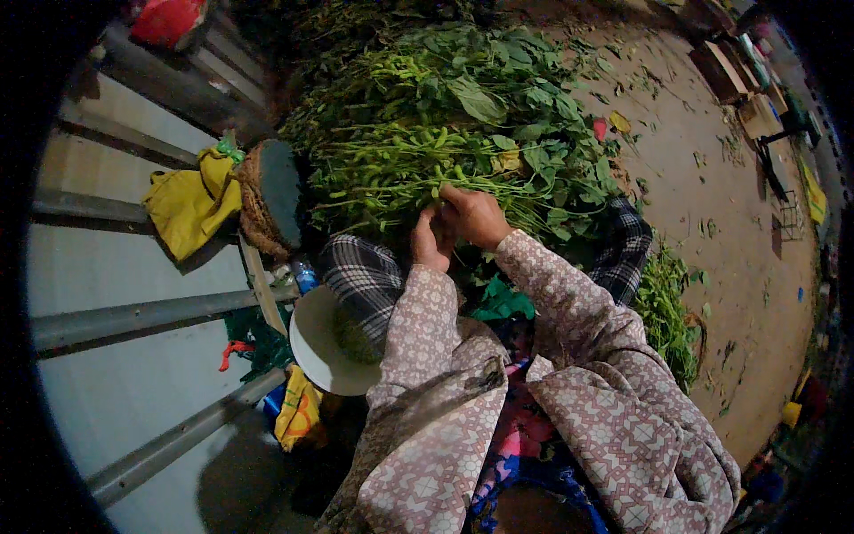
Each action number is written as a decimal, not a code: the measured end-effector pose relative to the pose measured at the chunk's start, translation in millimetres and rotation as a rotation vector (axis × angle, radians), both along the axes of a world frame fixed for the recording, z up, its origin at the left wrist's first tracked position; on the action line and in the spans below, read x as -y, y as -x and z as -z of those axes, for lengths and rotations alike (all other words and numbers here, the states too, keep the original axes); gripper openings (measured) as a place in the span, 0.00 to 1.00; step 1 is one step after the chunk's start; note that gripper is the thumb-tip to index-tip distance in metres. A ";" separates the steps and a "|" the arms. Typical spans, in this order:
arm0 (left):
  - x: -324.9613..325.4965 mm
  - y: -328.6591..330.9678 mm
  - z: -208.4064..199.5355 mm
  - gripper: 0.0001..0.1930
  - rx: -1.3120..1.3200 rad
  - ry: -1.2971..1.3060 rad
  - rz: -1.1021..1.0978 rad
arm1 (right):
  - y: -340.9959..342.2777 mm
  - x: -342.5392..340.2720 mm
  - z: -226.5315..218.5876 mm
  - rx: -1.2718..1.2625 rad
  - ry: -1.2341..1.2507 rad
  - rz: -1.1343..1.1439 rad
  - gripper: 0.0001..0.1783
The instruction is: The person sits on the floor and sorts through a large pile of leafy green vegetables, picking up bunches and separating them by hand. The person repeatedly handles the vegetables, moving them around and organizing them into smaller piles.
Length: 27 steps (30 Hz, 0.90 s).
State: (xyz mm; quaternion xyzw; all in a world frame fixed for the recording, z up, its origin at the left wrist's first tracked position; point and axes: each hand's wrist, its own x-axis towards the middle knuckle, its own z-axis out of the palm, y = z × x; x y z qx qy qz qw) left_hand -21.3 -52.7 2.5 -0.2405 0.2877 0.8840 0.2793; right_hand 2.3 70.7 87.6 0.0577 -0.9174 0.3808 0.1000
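Note:
A thick heap of leafy bean plants [382, 160] lies before me, its stems crowded with plump green pods [436, 138]. At the near edge of the heap, my right hand [478, 218] is closed, with its fingertips on a podded stem. My left hand [431, 240] is pressed up against it, fingers bent together; what they pinch is hidden. Below my left knee sits a white bowl [311, 343] with green pods inside, partly covered by my plaid trouser leg [363, 276].
On the left, a yellow bag [196, 200] lies beside a round woven-edged object [267, 200] against a metal-barred wall [133, 311]. More bean plants [667, 311] lie by my right leg. Scattered leaves dot the brown floor [747, 294]; boxes [721, 71] stand far right.

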 end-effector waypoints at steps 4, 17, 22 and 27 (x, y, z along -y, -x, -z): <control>2.1 0.9 1.0 0.13 -0.045 -0.045 0.013 | -5.0 7.3 6.0 0.010 0.088 0.039 0.10; -6.6 5.2 -57.9 0.07 -0.127 0.070 0.077 | -12.1 3.2 19.0 0.290 0.208 0.106 0.13; -5.2 7.6 -54.1 0.05 -0.162 0.192 0.115 | -15.0 -0.1 21.7 0.272 0.301 0.034 0.13; 2.5 12.9 -21.2 0.06 -0.116 0.086 0.113 | -4.0 -7.8 32.7 0.104 0.572 -0.158 0.10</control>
